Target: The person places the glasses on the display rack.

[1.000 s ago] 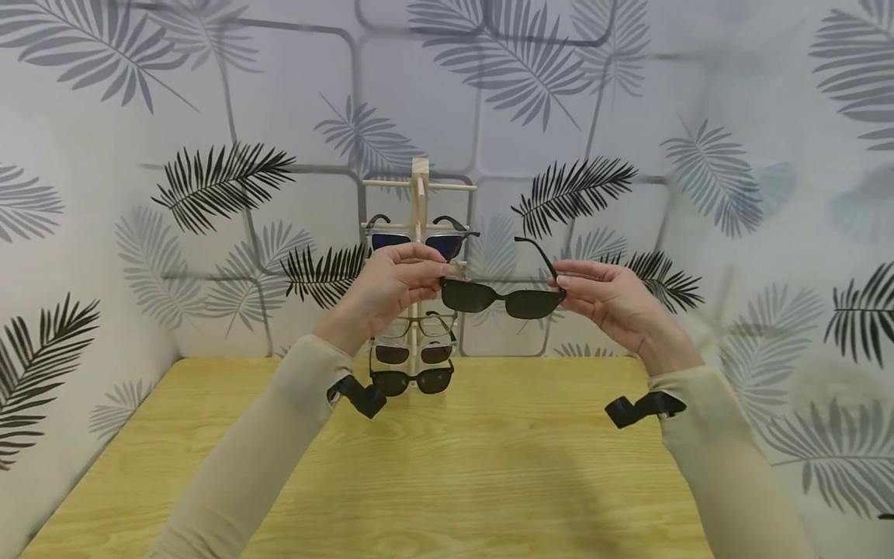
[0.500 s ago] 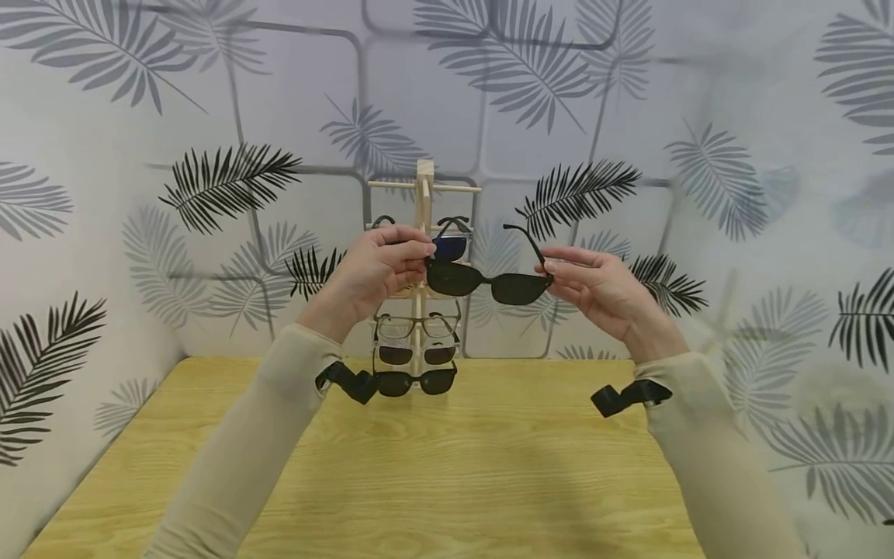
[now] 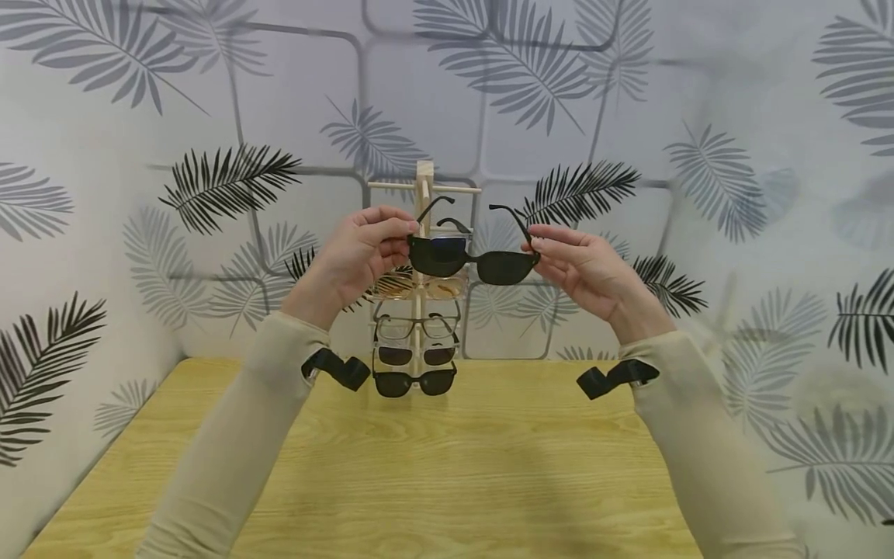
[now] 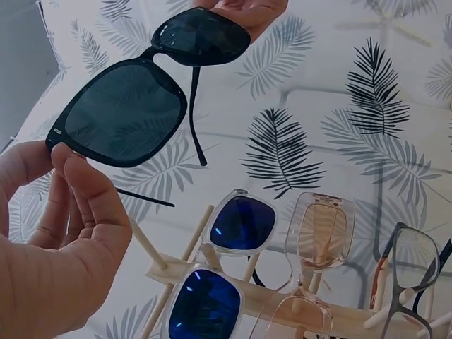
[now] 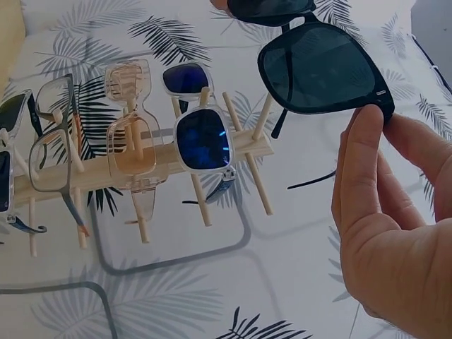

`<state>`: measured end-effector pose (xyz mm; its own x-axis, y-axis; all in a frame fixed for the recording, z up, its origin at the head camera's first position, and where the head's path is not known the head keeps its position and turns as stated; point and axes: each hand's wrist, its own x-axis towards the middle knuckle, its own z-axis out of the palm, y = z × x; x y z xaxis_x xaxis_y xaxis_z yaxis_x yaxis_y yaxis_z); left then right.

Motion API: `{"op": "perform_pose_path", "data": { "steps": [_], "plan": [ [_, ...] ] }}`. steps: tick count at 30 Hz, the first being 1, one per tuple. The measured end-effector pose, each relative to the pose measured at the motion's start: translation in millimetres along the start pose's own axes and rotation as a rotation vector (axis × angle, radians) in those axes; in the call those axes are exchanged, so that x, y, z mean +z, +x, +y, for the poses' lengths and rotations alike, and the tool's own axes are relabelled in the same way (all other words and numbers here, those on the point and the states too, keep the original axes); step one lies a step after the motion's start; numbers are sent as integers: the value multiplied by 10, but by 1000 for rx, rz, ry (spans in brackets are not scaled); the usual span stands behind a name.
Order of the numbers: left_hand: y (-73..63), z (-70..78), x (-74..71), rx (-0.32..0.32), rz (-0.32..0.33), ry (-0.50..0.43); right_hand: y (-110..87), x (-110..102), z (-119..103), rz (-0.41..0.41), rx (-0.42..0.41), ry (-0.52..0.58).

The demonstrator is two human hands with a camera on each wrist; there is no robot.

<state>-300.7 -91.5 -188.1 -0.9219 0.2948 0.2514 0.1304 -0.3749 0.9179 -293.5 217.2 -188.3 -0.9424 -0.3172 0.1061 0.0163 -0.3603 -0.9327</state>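
Between my two hands is a pair of black sunglasses [image 3: 506, 268] with dark lenses, its temples unfolded toward the wall. My left hand [image 3: 359, 252] pinches the left hinge corner, and my right hand [image 3: 583, 268] pinches the right one. Behind the sunglasses stands a wooden eyewear rack [image 3: 424, 172] with short crossbars; its top crossbar carries no glasses. Blue-lensed sunglasses [image 4: 205, 304] with a clear frame sit one level down, partly hidden by the held pair in the head view. Below them hang clear glasses with orange-tinted lenses [image 3: 445, 288].
Lower on the rack are thin-framed glasses [image 3: 398, 328], dark-lensed sunglasses [image 3: 396, 355] and black sunglasses [image 3: 393, 384]. The rack stands at the back of a wooden table [image 3: 447, 466], against a leaf-patterned wall [image 3: 559, 101].
Both hands have carried the black sunglasses up and to the left, now in front of the rack's upper part. The lower glasses on the rack have stayed put.
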Motion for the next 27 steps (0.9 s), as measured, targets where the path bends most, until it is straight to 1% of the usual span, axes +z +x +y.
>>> {"op": "perform_pose_path", "data": {
  "steps": [4, 9, 11, 16, 20, 23, 27],
  "plan": [
    [15, 60, -17, 14, 15, -27, 39, 53, -34, -10, -16, 9],
    [31, 134, -46, 41, 30, -6, 116, 133, -79, -2, -42, 23],
    [38, 165, -59, 57, 48, 3, 159, 177, -103, 3, -45, 26],
    [47, 237, -85, 88, 110, 2, 277, 294, -175, 16, -38, 20],
    [48, 268, -113, 102, 140, 9, 379, 349, -224, 17, -30, 13],
    [52, 288, -139, 119, 157, 6, 455, 367, -248, 2, -17, 18],
    [77, 314, -169, 147, 173, -21, 551, 404, -269, -19, 2, 52]
  ]
}}
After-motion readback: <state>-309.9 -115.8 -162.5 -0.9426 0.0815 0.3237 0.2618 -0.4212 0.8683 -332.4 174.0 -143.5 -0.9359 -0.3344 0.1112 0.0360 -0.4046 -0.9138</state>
